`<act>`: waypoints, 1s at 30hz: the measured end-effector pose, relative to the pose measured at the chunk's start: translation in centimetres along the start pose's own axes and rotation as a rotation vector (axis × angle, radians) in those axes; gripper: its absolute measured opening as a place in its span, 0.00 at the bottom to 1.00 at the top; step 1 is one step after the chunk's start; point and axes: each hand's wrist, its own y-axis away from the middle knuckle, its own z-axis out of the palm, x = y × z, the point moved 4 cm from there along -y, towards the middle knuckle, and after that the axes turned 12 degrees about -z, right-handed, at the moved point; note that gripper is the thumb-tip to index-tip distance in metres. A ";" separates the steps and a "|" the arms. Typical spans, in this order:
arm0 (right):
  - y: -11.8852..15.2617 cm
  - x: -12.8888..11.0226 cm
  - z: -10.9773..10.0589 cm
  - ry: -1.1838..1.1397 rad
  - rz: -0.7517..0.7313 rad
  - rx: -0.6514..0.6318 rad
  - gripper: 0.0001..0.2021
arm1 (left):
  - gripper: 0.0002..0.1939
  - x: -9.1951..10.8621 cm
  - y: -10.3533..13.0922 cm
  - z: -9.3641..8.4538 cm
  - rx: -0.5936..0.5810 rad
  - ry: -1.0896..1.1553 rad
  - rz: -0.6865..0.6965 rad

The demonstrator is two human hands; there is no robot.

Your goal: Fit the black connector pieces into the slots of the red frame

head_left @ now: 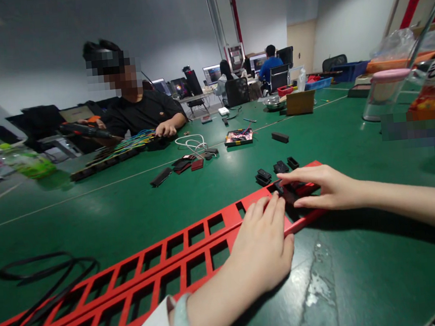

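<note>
Black piece: this (pixel 291 195) is sitting at the centre of your clock, partly hidden, at the right-hand part of the red frame (pixel 232 216).
Right hand: yours (pixel 328 186) is reaching in from 3 o'clock, thumb and fingers curving around the piece's near and far sides; I cannot tell whether they are pinching it.
Left hand: yours (pixel 262 243) is lying at 7 o'clock across the frame, fingers close together and extended, thumb standing apart by the near edge.
Frame ends: two rows of slots are running past your view's border at 8 o'clock; the far corner is ending at 2.
Black cable: this (pixel 47 269) is passing over the frame between 8 and 9 o'clock.
Loose black parts: these (pixel 280 167) are crowding the far edge around 12 o'clock.
Green tabletop: this (pixel 381 255) is giving your right forearm room, its edge showing at 4 o'clock.
</note>
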 end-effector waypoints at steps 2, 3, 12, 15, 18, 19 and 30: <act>0.3 -0.2 0.4 -0.022 -0.015 0.011 0.30 | 0.30 -0.1 0.1 0.3 0.030 -0.022 -0.020; 0.4 -0.3 0.5 -0.032 -0.023 0.010 0.31 | 0.30 -0.1 0.1 0.4 0.042 -0.032 -0.024; 0.7 -0.4 1.7 -0.108 -0.051 -0.039 0.31 | 0.30 -0.1 0.1 0.6 0.076 -0.068 0.001; 0.7 -0.4 1.9 -0.129 -0.065 -0.052 0.30 | 0.30 0.0 0.1 0.6 0.074 -0.069 0.004; 0.8 -0.4 1.8 -0.141 -0.066 -0.060 0.29 | 0.31 0.0 0.1 0.5 0.064 -0.069 0.000; 0.8 -0.4 1.8 -0.144 -0.064 -0.062 0.28 | 0.31 0.0 0.1 0.5 0.062 -0.069 -0.001; 0.6 -0.2 1.7 -0.182 -0.035 -0.068 0.27 | 0.30 0.1 0.1 0.4 0.056 -0.071 -0.005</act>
